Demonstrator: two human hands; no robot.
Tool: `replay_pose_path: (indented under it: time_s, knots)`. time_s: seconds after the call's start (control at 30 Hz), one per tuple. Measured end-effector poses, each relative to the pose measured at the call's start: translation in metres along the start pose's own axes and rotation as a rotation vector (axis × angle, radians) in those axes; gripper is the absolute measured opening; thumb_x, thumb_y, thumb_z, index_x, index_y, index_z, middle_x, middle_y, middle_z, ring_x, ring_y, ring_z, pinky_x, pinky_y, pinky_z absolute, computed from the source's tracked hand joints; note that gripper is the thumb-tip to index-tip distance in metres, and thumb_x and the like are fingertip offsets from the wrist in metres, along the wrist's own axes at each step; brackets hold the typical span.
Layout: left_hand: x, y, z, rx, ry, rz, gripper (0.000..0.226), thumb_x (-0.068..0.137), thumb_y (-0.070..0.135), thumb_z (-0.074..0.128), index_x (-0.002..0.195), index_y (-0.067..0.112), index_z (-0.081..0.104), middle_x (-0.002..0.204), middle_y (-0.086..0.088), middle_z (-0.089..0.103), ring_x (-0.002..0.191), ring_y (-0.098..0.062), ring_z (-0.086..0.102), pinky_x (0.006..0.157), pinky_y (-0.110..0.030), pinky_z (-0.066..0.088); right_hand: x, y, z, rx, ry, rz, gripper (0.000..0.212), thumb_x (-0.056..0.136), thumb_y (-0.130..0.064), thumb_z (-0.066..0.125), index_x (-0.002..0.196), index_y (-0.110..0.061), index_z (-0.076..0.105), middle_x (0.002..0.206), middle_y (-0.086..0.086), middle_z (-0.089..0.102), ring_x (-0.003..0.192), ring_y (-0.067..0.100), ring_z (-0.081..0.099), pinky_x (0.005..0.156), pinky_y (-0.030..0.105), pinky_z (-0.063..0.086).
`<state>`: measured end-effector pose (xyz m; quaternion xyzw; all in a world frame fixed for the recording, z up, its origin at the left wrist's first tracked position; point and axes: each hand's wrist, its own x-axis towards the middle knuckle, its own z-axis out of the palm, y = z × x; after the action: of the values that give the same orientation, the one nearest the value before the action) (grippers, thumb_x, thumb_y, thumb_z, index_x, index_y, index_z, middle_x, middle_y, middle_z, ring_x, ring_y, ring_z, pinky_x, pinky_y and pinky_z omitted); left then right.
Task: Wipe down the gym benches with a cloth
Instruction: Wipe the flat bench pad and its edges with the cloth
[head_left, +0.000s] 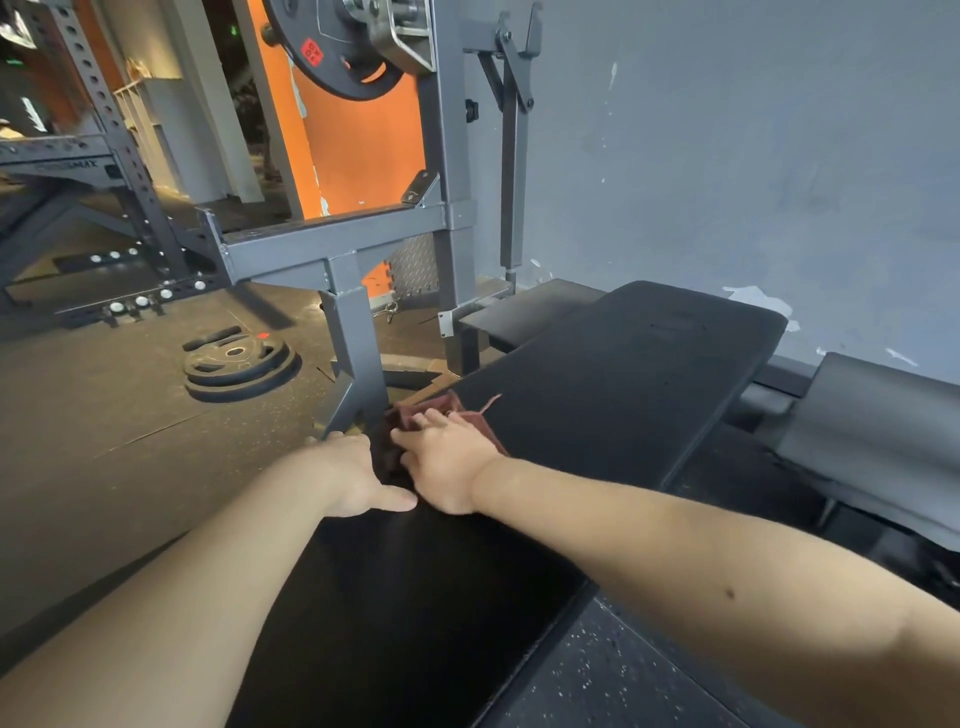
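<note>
A long black padded bench (613, 364) runs from the bottom middle up to the right. A dark red cloth (447, 408) lies on the bench's left edge. My right hand (447, 462) lies flat on the cloth, fingers spread and pointing left. Beside it, my left hand (358, 480) rests on the bench's left edge, thumb lying on the pad and fingers curled down over the side, mostly hidden. The two hands nearly touch.
A grey steel rack (348, 244) with a loaded weight plate (332, 52) stands just beyond the bench's left side. Weight plates (239, 364) lie stacked on the rubber floor to the left. A grey wall (727, 156) is behind, a second padded seat (878, 421) at right.
</note>
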<state>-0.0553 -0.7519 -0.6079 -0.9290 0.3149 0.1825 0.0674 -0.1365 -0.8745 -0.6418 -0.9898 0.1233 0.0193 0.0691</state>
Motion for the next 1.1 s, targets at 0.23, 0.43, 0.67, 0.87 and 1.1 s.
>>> replay_pose_path:
  time_s: [0.23, 0.43, 0.67, 0.87, 1.1]
  knots:
    - [-0.018, -0.019, 0.007, -0.001, 0.066, -0.033, 0.099, 0.083, 0.080, 0.055, 0.160, 0.022, 0.030, 0.169, -0.006, 0.015, 0.155, -0.037, 0.007, 0.122, -0.055, 0.021, 0.002, 0.028, -0.007, -0.106, 0.015, 0.089, 0.052, 0.106, -0.038, 0.030, 0.158, -0.037, 0.029, 0.167, -0.004, 0.024, 0.156, 0.032, -0.003, 0.122, 0.059, -0.006]
    - [-0.025, -0.023, 0.020, -0.025, 0.071, -0.076, 0.093, 0.085, 0.079, 0.053, 0.156, 0.020, 0.038, 0.167, -0.009, 0.024, 0.153, -0.039, 0.019, 0.122, -0.055, 0.028, 0.011, 0.000, -0.011, 0.049, 0.007, 0.188, 0.057, 0.103, -0.026, 0.044, 0.158, -0.017, 0.033, 0.165, 0.012, 0.026, 0.154, 0.032, 0.018, 0.125, 0.049, 0.016]
    - [-0.025, -0.024, 0.020, -0.015, 0.086, -0.085, 0.097, 0.083, 0.083, 0.051, 0.158, 0.024, 0.035, 0.169, -0.008, 0.017, 0.154, -0.040, 0.013, 0.121, -0.055, 0.027, -0.024, -0.016, -0.004, 0.156, 0.012, 0.027, 0.051, 0.107, -0.045, 0.040, 0.154, -0.028, 0.041, 0.165, 0.006, 0.029, 0.153, 0.026, 0.023, 0.124, 0.042, 0.018]
    - [-0.033, -0.023, 0.019, -0.028, 0.093, -0.084, 0.092, 0.086, 0.079, 0.051, 0.158, 0.024, 0.033, 0.168, -0.008, 0.021, 0.154, -0.040, 0.013, 0.119, -0.058, 0.027, -0.008, 0.034, -0.018, 0.120, 0.072, 0.285, 0.035, 0.106, -0.029, 0.044, 0.136, -0.024, 0.062, 0.141, 0.006, 0.058, 0.135, 0.031, 0.049, 0.113, 0.048, 0.041]
    - [-0.033, -0.021, 0.021, -0.034, 0.104, -0.098, 0.094, 0.086, 0.080, 0.051, 0.159, 0.023, 0.034, 0.166, -0.009, 0.024, 0.153, -0.039, 0.016, 0.120, -0.054, 0.029, -0.062, -0.020, -0.005, 0.033, 0.010, 0.093, 0.042, 0.109, -0.030, 0.038, 0.149, -0.025, 0.050, 0.157, 0.003, 0.041, 0.148, 0.029, 0.032, 0.121, 0.043, 0.030]
